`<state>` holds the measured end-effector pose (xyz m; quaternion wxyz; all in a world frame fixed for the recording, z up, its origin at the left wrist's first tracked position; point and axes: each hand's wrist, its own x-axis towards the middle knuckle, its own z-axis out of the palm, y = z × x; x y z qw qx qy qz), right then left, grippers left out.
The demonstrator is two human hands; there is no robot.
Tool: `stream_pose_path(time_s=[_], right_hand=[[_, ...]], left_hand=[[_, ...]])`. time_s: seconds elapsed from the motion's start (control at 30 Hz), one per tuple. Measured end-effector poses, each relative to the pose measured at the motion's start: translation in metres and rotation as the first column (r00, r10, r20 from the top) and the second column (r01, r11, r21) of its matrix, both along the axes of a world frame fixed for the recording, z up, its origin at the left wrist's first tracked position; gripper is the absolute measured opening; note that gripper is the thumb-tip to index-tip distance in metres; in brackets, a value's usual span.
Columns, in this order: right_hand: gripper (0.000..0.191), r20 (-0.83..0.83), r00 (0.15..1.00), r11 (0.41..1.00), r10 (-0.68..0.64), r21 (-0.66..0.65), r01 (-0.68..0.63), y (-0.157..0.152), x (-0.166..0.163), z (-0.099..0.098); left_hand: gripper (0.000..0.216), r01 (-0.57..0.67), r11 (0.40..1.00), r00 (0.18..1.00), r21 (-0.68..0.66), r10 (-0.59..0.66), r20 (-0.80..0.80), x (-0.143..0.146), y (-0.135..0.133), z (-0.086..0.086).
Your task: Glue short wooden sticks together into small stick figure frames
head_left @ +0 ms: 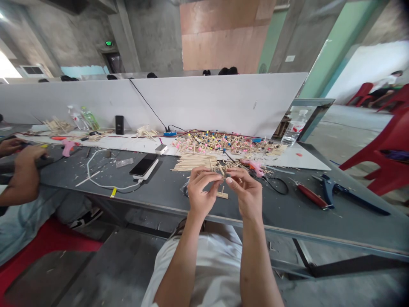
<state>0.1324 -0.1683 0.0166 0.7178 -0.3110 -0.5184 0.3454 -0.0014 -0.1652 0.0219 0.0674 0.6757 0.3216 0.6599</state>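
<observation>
My left hand (202,188) is raised above the table's front edge, thumb and fingers pinched together around a short wooden stick (221,170). Close beside it, my right hand (246,191) pinches a small dark grey lump (227,175); its exact kind is too small to make out. The two sets of fingertips nearly meet, and I cannot tell whether the stick and the lump touch. Below and between the hands, a flat wooden strip with a short upright peg (223,195) lies on the table. Just beyond my left hand is a bundle of thin wooden sticks (193,162).
Behind the sticks spreads a pile of small wooden pieces with coloured tips (217,141). A pink glue gun (256,168), red-handled pliers (311,196) and a blue cutter (329,192) lie right. A phone (144,164) on a white block sits left. A co-worker's arm (24,175) is far left.
</observation>
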Motion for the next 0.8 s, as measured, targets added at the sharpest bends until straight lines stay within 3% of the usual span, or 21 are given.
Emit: stream_pose_path(time_s=[0.27, 0.4, 0.8], right_hand=[[0.012, -0.004, 1.000, 1.000, 0.008, 0.010, -0.008, 0.0008, 0.0002, -0.0023], [0.022, 0.021, 1.000, 0.999, -0.014, 0.044, 0.013, 0.0037, 0.0034, -0.0043], [0.016, 0.067, 0.998, 0.999, 0.016, 0.048, -0.020, 0.0046, 0.0036, -0.0052]], left_hand=[[0.006, 0.008, 1.000, 1.000, 0.020, -0.008, 0.010, 0.0014, 0.0003, -0.0010], [0.004, 0.047, 0.999, 0.999, 0.003, -0.047, 0.011, 0.0009, 0.0013, -0.0001], [0.004, 0.120, 0.991, 0.993, -0.051, -0.120, 0.012, -0.0021, 0.0045, -0.0016]])
